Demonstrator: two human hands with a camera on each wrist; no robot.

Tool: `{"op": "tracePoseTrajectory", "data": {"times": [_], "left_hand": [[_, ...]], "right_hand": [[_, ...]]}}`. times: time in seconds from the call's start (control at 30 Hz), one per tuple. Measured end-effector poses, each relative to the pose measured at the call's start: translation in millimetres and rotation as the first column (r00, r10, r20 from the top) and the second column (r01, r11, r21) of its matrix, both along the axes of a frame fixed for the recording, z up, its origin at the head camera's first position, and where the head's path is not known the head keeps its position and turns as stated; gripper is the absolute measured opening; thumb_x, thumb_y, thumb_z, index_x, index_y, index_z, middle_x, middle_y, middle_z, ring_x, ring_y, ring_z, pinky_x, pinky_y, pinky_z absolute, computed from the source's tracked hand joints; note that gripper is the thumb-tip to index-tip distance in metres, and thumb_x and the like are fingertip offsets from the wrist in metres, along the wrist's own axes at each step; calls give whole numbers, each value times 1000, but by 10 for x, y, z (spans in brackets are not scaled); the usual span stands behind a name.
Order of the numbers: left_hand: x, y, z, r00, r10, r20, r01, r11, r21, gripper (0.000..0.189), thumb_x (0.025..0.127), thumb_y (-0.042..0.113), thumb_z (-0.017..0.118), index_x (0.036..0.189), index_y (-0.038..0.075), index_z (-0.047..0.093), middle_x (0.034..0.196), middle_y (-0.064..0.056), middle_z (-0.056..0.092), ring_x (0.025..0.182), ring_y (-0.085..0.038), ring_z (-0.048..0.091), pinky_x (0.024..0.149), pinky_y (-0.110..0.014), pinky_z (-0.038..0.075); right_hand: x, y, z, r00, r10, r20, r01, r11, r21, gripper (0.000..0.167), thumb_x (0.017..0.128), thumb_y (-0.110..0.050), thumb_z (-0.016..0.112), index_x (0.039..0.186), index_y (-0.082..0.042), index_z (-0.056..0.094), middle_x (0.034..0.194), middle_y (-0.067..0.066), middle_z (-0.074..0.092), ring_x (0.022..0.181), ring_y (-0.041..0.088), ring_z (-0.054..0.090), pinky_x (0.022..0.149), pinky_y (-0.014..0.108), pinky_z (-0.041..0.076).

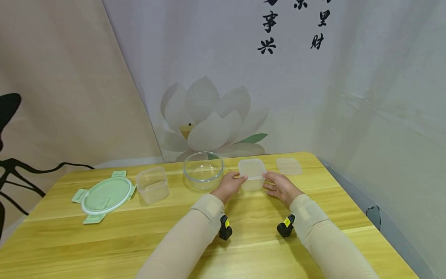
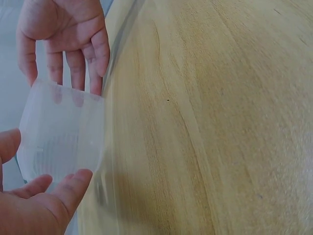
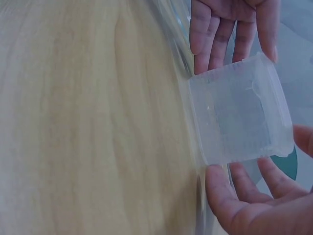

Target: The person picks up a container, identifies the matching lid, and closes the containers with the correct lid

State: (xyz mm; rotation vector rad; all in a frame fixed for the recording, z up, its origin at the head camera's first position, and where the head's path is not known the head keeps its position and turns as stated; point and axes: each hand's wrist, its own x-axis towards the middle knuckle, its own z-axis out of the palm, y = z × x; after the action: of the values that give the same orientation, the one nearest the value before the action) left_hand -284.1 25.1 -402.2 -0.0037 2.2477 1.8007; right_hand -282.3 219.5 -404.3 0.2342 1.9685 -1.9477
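A small square clear plastic container (image 1: pixel 252 183) with a frosted lid (image 1: pixel 251 167) on top is between both hands at the back of the table. My left hand (image 1: pixel 230 185) holds its left side, thumb at the lid's edge and fingers along the wall. From the right, my right hand (image 1: pixel 280 186) holds the opposite side, its thumb near the lid's rim. In the right wrist view the container's see-through wall (image 3: pixel 234 115) shows with fingertips against two sides. Whether its base touches the table cannot be told.
Left of the hands stands a round glass bowl (image 1: pixel 203 180). Farther left are a second clear plastic container (image 1: pixel 152 190) and a round green lid (image 1: pixel 108 193) with flaps. Another flat square lid (image 1: pixel 289 166) lies near the wooden table's (image 1: pixel 104 248) back right, before a curtain.
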Motion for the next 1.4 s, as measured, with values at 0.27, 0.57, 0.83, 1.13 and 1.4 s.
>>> {"op": "tracePoseTrajectory", "data": {"times": [0.27, 0.57, 0.83, 1.13, 1.4], "left_hand": [[-13, 12, -35, 1000, -11, -6, 11, 1000, -14, 55, 98, 28, 58, 140, -4, 43, 130, -23, 54, 112, -37, 57, 95, -45, 48], [18, 1, -39, 1000, -8, -15, 7, 1000, -26, 57, 98, 28, 58, 141, -5, 41, 135, -24, 51, 115, -37, 56, 97, -46, 47], [72, -58, 4, 999, -38, -25, 37, 999, -30, 62, 98, 30, 58, 145, -4, 36, 140, -24, 46, 120, -39, 52, 100, -49, 44], [254, -219, 124, 991, -83, -102, 78, 996, -46, 61, 96, 27, 61, 145, 0, 38, 139, -24, 46, 127, -40, 45, 101, -52, 42], [422, -363, 205, 990, -63, -128, 59, 998, -33, 59, 93, 29, 64, 144, 7, 42, 137, -18, 50, 126, -38, 47, 100, -52, 43]], "right_hand": [[18, -1, 15, 1000, -12, -3, 12, 1000, -10, 64, 103, -25, 43, 152, 2, 13, 157, 24, 14, 141, 41, 23, 113, 52, 26], [32, -11, 4, 1000, -29, -4, 29, 999, -13, 65, 102, -28, 45, 152, 2, 16, 156, 26, 15, 142, 41, 22, 113, 52, 25], [94, 40, 58, 998, -49, -39, 50, 999, 18, 66, 102, -30, 44, 152, 1, 16, 157, 24, 17, 142, 42, 21, 114, 52, 23], [194, 67, 116, 986, -97, -135, 108, 991, 76, 65, 102, -29, 45, 152, 0, 17, 157, 21, 20, 141, 40, 26, 114, 53, 24], [285, 66, 180, 959, -142, -247, 186, 968, 166, 68, 101, -33, 48, 153, -3, 17, 153, 22, 27, 139, 39, 30, 111, 55, 29]]}}
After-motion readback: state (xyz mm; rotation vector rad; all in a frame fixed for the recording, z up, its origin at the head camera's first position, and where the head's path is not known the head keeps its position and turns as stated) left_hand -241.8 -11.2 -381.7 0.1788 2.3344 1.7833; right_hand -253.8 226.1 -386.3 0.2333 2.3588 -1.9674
